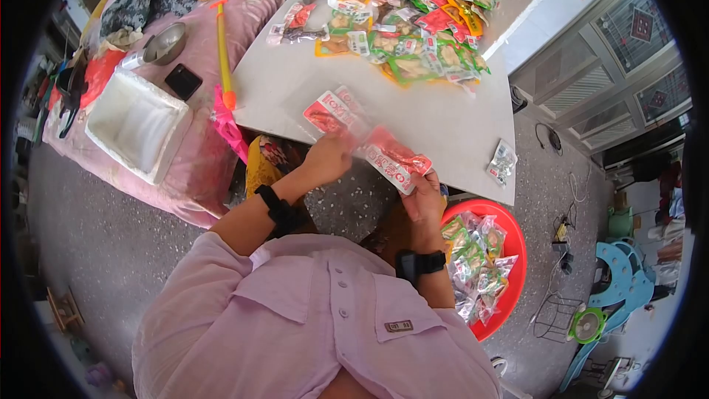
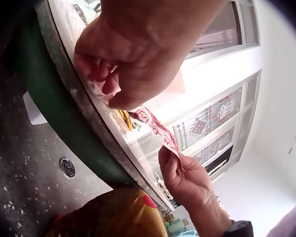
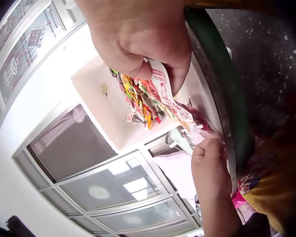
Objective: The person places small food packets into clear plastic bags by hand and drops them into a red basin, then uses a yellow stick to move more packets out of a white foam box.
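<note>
My right hand (image 1: 423, 199) pinches a flat red-and-white food packet (image 1: 397, 159) by its lower right corner, thumb on top, over the table's near edge. In the right wrist view, this packet (image 3: 162, 81) sits between thumb and fingers. My left hand (image 1: 329, 159) has its fingers curled at the near end of another red-and-white food packet (image 1: 323, 113), pinching its clear plastic edge. That packet shows reddish food through a window. In the left wrist view, the left hand's fingers (image 2: 101, 74) are bent close over the tabletop, partly hiding what they grip.
A white foam box (image 1: 517, 0) full of colourful packets stands at the table's back, with several packets (image 1: 413, 59) spilled before it. A red basin (image 1: 517, 266) of packets is at the right. A silver packet (image 1: 502, 162) lies near the table's right edge. An empty foam box (image 1: 136, 125) rests on the bed.
</note>
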`<state>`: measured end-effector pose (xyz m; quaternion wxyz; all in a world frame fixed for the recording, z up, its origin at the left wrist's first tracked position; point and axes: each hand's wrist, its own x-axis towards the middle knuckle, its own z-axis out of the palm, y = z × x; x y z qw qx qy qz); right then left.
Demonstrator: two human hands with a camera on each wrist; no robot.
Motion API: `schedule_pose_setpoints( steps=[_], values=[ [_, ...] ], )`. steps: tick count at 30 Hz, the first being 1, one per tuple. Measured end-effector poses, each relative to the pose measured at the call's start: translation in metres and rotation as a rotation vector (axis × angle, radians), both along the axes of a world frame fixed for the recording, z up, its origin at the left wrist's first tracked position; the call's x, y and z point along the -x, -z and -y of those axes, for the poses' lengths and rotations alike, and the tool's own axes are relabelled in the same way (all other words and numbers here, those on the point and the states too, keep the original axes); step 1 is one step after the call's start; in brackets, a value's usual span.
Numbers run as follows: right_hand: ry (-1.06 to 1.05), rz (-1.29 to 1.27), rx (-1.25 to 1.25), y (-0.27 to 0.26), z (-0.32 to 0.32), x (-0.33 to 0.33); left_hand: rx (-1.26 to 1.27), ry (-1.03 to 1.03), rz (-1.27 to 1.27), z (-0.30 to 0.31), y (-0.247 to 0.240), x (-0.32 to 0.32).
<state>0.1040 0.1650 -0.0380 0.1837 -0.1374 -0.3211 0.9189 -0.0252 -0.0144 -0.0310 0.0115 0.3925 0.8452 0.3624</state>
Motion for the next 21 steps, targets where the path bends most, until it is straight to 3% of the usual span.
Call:
schedule_pose_setpoints(
  steps=[4, 7, 10, 13, 21],
  values=[
    [0.002, 0.035, 0.003, -0.001, 0.006, 0.003, -0.038, -0.059, 0.134, -0.003, 0.001, 0.004],
    [-0.029, 0.01, 0.005, 0.0, 0.01, 0.008, -0.223, -0.081, 0.182, -0.004, -0.017, -0.004],
    [-0.048, 0.04, 0.051, -0.007, 0.016, 0.014, -0.293, -0.09, -0.146, -0.006, -0.005, -0.007],
    [-0.093, 0.02, 0.099, -0.015, 0.019, 0.026, -0.262, -0.081, -0.241, -0.006, -0.016, -0.01],
    [-0.123, -0.024, 0.15, -0.006, 0.033, 0.059, -0.188, -0.086, -0.248, 0.0, -0.014, -0.01]
  ],
)
